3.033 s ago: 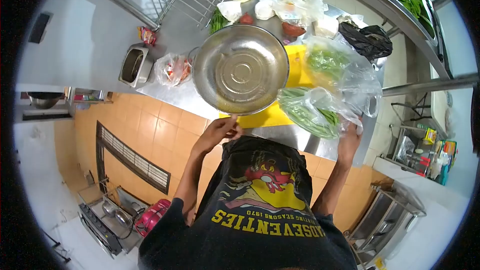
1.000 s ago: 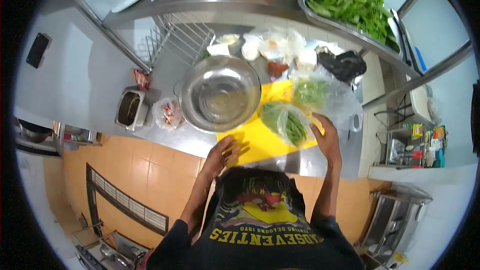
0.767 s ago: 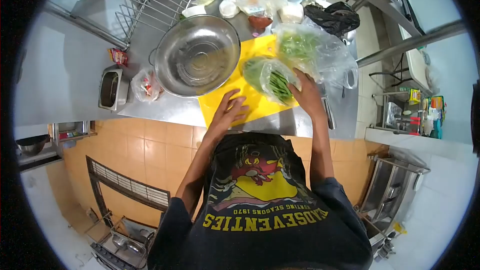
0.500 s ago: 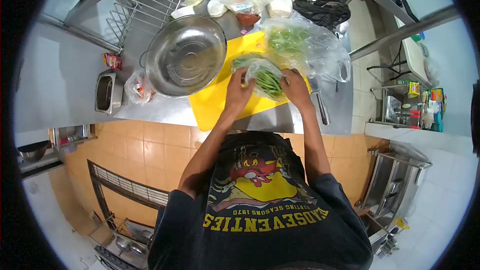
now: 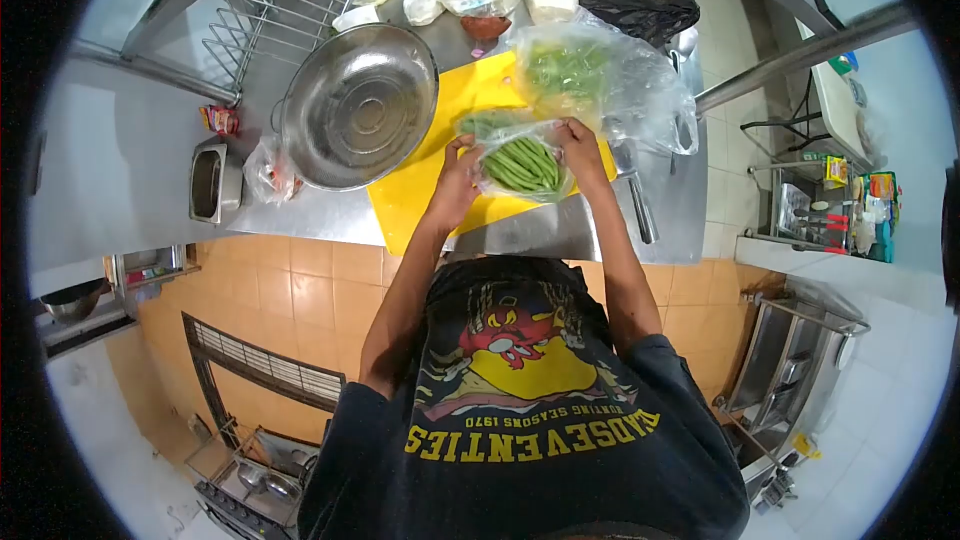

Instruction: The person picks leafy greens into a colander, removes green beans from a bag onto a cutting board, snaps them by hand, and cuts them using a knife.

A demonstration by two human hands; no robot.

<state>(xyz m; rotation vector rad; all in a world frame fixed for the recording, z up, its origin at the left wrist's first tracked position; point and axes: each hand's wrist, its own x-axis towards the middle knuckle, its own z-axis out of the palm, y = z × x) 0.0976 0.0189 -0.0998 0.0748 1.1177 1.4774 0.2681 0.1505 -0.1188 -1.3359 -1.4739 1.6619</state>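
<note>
A clear plastic bag of green beans (image 5: 524,166) is held between my two hands over the yellow cutting board (image 5: 400,212). My left hand (image 5: 459,176) grips the bag's left side, fingers closed on the plastic. At the upper right edge, my right hand (image 5: 582,152) pinches the bag. The beans lie lengthwise inside and show through the film. Just behind them, another part of plastic with green contents (image 5: 492,122) rests on the board; whether it is a separate bag I cannot tell.
A large metal bowl (image 5: 370,116) overlaps the board's left side. Behind my right hand lies a plastic bag of greens (image 5: 566,68). A knife (image 5: 642,206) lies at the right. A black bag (image 5: 640,10), a white block (image 5: 553,2) and a wire rack (image 5: 290,12) stand farther back.
The bag of green beans has turned and spread out, so more beans show. My left hand has shifted left and down along its side, and the view has moved slightly.
</note>
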